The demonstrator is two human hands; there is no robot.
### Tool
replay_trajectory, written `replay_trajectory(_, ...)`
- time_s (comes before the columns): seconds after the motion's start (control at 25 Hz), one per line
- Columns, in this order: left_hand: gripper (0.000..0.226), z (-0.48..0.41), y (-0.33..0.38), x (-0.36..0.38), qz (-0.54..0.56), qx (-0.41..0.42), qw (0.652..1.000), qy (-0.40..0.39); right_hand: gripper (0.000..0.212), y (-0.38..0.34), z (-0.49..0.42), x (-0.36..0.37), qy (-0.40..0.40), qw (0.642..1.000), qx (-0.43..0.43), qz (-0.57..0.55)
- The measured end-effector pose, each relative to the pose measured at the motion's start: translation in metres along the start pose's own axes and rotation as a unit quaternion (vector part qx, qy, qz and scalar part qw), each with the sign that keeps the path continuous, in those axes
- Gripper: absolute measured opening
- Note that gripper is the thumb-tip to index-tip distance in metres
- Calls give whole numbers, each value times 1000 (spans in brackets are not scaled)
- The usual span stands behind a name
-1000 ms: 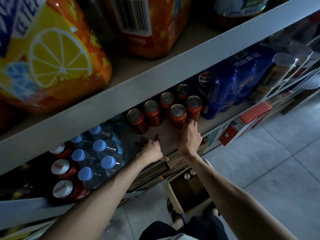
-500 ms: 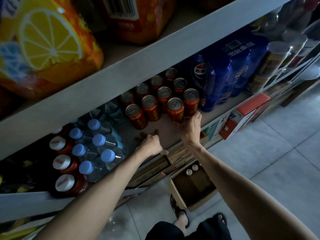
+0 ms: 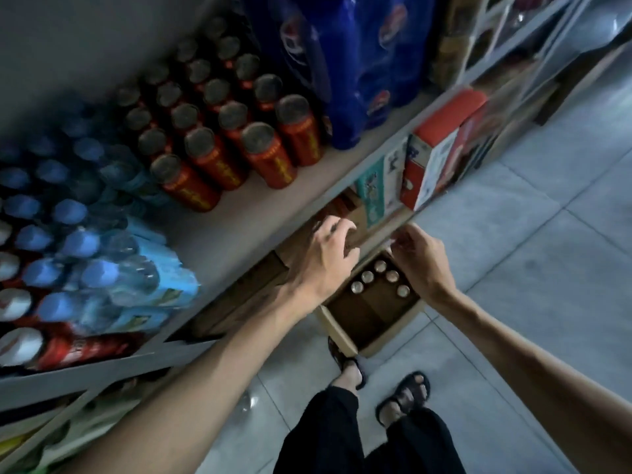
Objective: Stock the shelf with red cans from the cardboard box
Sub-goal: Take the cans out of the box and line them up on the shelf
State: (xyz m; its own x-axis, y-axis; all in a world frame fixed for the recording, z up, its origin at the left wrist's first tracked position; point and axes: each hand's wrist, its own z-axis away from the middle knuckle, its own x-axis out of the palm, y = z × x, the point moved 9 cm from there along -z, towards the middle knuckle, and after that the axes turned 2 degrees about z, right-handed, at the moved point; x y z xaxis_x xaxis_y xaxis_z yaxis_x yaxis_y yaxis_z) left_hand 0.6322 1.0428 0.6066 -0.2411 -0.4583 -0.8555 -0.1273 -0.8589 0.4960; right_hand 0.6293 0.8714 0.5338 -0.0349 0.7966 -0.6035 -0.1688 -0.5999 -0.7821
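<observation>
Red metal cans (image 3: 219,138) stand in rows on the grey shelf (image 3: 239,213) above the open brown cardboard box (image 3: 337,331). I've dropped both hands from them. My left hand (image 3: 328,248) and right hand (image 3: 417,258) hover over the box, loosely curled and empty, ready for the silver-topped cans (image 3: 379,278) inside.

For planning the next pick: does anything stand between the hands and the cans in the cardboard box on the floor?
Nothing visible does. The cardboard box is open at the top, and five cans show bare tops at its far end. The left hand and the right hand hang just above it, both empty.
</observation>
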Motion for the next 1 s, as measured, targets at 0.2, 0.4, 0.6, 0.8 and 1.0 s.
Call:
replay_trajectory(0.2, 38, -2, -85, 193, 60, -183, 949, -251, 11, 172, 20, 62, -150, 976, 105, 120)
replay_trajectory(0.4, 75, -3, -236, 379, 1, -330, 881, -340, 23, 331, 19, 200, -265, 929, 115, 231)
replay_trajectory(0.6, 99, -7, -370, 515, -84, -384, 854, -340, 69, 446, -11, 372, -305, 903, 47, 300)
replay_trajectory(0.8, 103, -7, -427, 580, -123, -347, 859, -355, 80, 474, -56, 502, -254, 892, -63, 369)
replay_trajectory(1.0, 110, -5, -438, 592, -185, -276, 861, -384, 57, 488, -89, 556, -213, 860, -93, 454)
